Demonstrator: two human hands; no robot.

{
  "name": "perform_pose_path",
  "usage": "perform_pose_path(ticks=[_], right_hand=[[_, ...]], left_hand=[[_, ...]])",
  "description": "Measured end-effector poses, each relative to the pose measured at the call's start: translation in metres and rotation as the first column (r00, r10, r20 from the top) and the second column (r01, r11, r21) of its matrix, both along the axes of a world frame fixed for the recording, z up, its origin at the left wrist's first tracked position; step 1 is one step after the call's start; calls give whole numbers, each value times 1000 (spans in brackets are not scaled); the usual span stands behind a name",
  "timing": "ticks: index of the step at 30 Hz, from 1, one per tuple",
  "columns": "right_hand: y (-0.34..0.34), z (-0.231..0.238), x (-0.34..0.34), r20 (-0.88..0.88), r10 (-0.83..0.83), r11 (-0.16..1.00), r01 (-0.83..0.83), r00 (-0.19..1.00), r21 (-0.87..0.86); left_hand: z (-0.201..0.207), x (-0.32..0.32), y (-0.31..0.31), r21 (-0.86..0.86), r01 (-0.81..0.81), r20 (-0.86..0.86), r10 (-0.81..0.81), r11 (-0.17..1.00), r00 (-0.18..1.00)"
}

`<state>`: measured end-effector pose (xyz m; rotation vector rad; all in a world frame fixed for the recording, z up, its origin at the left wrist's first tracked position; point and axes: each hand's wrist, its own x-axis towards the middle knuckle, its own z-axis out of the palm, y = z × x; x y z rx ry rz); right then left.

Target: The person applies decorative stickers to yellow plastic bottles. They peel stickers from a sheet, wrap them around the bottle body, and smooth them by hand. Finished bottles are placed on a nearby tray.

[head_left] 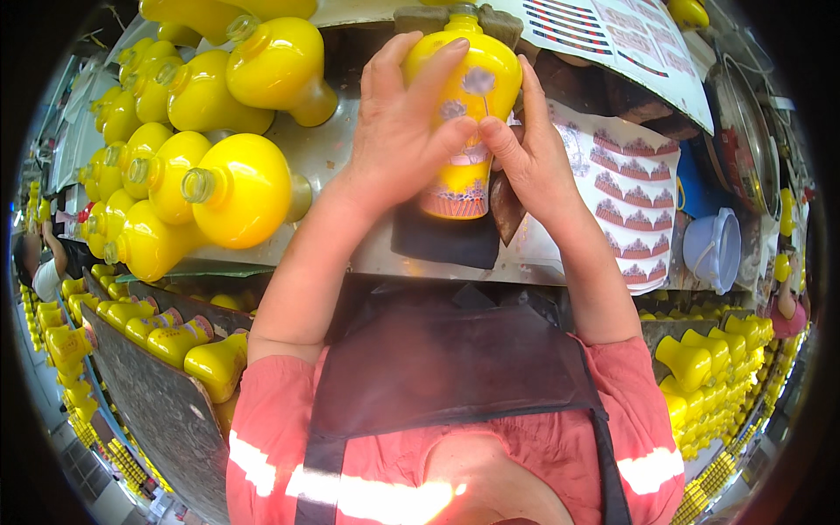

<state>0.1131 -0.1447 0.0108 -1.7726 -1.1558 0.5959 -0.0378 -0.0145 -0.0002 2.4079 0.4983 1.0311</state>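
A glossy yellow bottle [490,61] lies tilted in front of me at the far middle of the bench, its neck pointing away. Purple flower pictures and a patterned band near its base decorate the side facing up. My left hand [389,122] grips it from the left, fingers spread over its shoulder and thumb on the flower picture. On the right side, my right hand [538,157] curls round the body, its thumb close to the left thumb. A dark cloth [446,241] lies under the bottle's base.
Several plain yellow bottles [249,192] crowd the bench's left side. Right of my hands lie a sheet of crown-like decals [634,206] and a larger printed sheet [604,35]. A pale blue bucket [713,249] stands at the right edge. More bottles [709,359] fill racks below.
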Motion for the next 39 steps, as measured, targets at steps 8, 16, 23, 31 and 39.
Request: perform_pose_path(ticks=[8, 16, 23, 31, 39], right_hand=[[-5, -13, 5, -172, 66, 996, -56, 983, 64], [-4, -19, 9, -103, 104, 988, -91, 989, 127], [-3, -16, 11, -103, 101, 992, -92, 989, 90], [-9, -8, 8, -123, 80, 996, -84, 989, -30], [-7, -9, 11, -104, 90, 996, -92, 990, -12]], left_hand=[[13, 1, -2, 139, -14, -92, 27, 990, 995], [19, 2, -4, 172, -35, -138, 59, 984, 989], [14, 3, -2, 116, -25, -133, 41, 993, 990], [-2, -6, -3, -103, 15, -92, -25, 995, 995], [-12, -5, -1, -139, 49, -30, -54, 989, 998]])
